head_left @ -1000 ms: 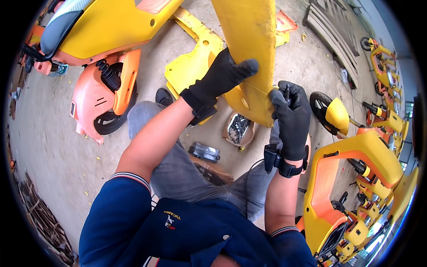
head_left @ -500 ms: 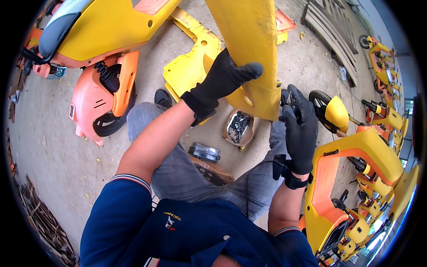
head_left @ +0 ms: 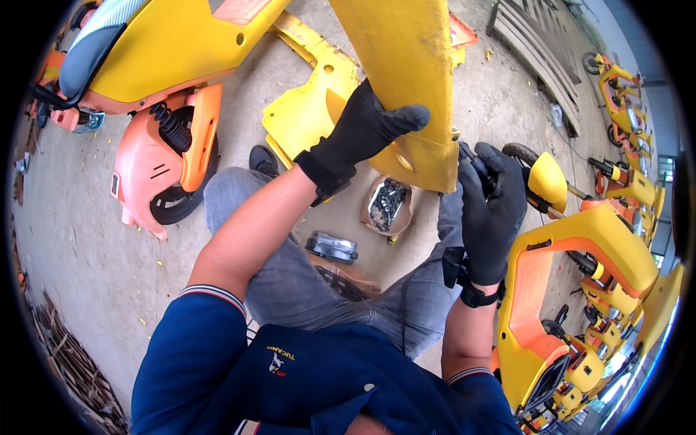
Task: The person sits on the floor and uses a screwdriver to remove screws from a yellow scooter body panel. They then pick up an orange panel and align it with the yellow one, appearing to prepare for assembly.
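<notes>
A long yellow plastic panel (head_left: 406, 65), scuffed on its face, stands before me with its lower end above the floor between my knees. My left hand (head_left: 370, 123), in a black glove, grips its left edge, thumb over the front and fingers hidden behind. Just right of the panel's lower right edge is my right hand (head_left: 493, 210), also black-gloved. Its fingers are curled toward the thumb, and whatever they may hold cannot be made out. Below the panel, an open bag (head_left: 406, 220) on the floor holds many small dark and metallic pieces, apparently fasteners.
A yellow body part (head_left: 297, 112) lies left of the panel. A yellow and orange scooter (head_left: 181, 58) stands at upper left, and a yellow-orange scooter frame (head_left: 522, 290) is close to my right arm. A round metal part (head_left: 332, 246) sits between my legs. Wooden slats (head_left: 536, 54) lie far right.
My right hand has shifted slightly right, and its fingers have curled in toward the thumb. The left hand keeps its grip on the panel, which has barely moved.
</notes>
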